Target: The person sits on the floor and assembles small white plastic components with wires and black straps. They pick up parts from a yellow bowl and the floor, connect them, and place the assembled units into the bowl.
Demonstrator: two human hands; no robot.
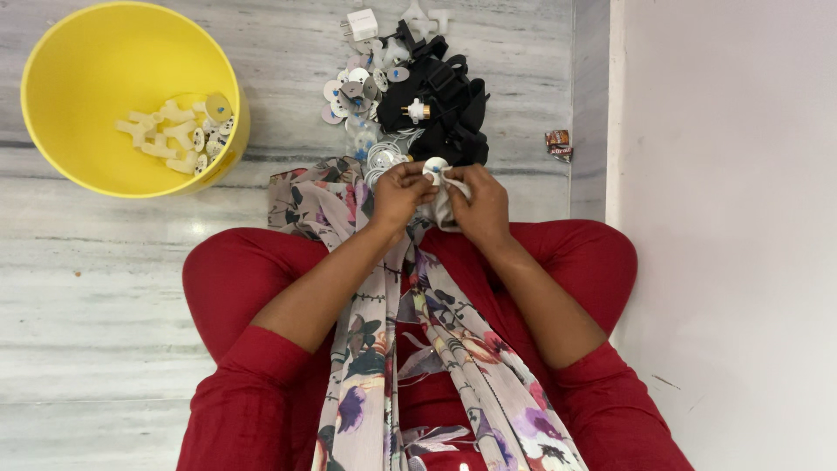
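I sit cross-legged on a marble floor in red clothes with a floral scarf (384,349) hanging down my front. My left hand (399,194) and my right hand (478,206) meet over my lap. Together they hold a small round white plastic part (434,166); the right hand also grips a pale cloth (446,202) against it. Just beyond my hands lies a heap of small white and grey round parts (359,92) beside a pile of black parts (445,96).
A yellow bucket (105,52) at the far left holds several cream plastic pieces (174,135). A white plug adapter (362,23) lies at the top of the heap. A small wrapper (558,144) lies by the white wall (724,218) on the right.
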